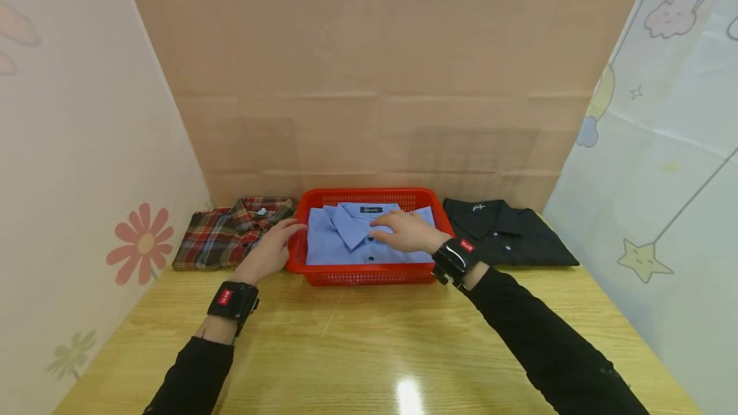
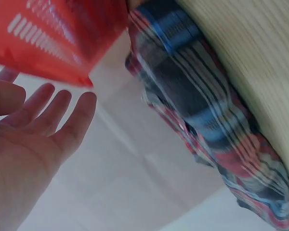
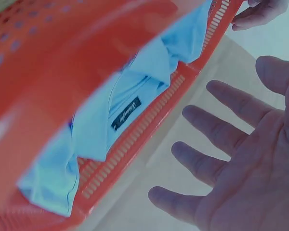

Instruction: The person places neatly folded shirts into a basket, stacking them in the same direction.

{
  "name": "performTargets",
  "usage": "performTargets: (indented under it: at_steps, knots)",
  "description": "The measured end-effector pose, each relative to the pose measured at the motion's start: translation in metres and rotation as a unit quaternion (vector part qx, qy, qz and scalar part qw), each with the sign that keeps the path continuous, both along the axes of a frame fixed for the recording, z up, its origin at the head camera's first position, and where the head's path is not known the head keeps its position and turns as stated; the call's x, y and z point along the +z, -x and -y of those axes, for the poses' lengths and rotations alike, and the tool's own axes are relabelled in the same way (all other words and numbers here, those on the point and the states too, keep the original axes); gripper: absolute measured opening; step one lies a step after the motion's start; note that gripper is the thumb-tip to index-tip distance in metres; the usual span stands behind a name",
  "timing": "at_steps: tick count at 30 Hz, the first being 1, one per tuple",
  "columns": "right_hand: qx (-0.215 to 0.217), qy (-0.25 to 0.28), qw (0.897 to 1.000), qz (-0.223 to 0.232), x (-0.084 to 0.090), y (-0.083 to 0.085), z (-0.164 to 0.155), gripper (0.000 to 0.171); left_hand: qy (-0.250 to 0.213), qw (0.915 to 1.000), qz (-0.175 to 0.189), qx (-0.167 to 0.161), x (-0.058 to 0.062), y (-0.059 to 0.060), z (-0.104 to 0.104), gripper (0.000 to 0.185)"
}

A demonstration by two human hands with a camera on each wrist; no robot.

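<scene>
A red plastic basket (image 1: 369, 274) stands at the table's far middle with a folded light-blue shirt (image 1: 337, 245) inside. My right hand (image 1: 403, 230) lies flat over the shirt's collar and front, fingers straight and spread; contact is unclear. In the right wrist view, the right hand (image 3: 231, 159) is open beside the blue shirt (image 3: 120, 110) and the basket wall (image 3: 135, 144). My left hand (image 1: 277, 245) reaches to the basket's left rim with straight fingers and holds nothing. The left wrist view has the left hand (image 2: 43, 125) open just under the basket (image 2: 62, 33).
A folded red plaid shirt (image 1: 230, 239) lies left of the basket, also shown as the plaid shirt (image 2: 207, 110). A folded black shirt (image 1: 507, 232) lies to its right. The wooden table (image 1: 369, 351) is walled by a cardboard back and printed side panels.
</scene>
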State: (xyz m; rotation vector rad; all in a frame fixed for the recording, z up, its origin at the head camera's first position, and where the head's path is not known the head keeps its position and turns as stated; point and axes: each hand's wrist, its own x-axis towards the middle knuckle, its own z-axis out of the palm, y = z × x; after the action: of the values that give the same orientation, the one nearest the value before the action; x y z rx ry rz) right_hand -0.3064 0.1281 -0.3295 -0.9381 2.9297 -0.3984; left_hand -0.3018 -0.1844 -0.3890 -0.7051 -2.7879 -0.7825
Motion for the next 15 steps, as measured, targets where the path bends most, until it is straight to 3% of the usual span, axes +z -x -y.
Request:
performTargets:
  at_steps: [8,15]
  knots:
    - [0.015,-0.005,0.999,-0.030,-0.008,-0.005,0.022,0.040,-0.021,0.9980,0.022,0.056,-0.005,-0.009,0.036,0.053]
    - [0.057,0.020,0.998,-0.015,-0.014,-0.011,0.046,0.043,0.046,0.9938,0.041,0.093,-0.021,-0.007,0.056,0.056]
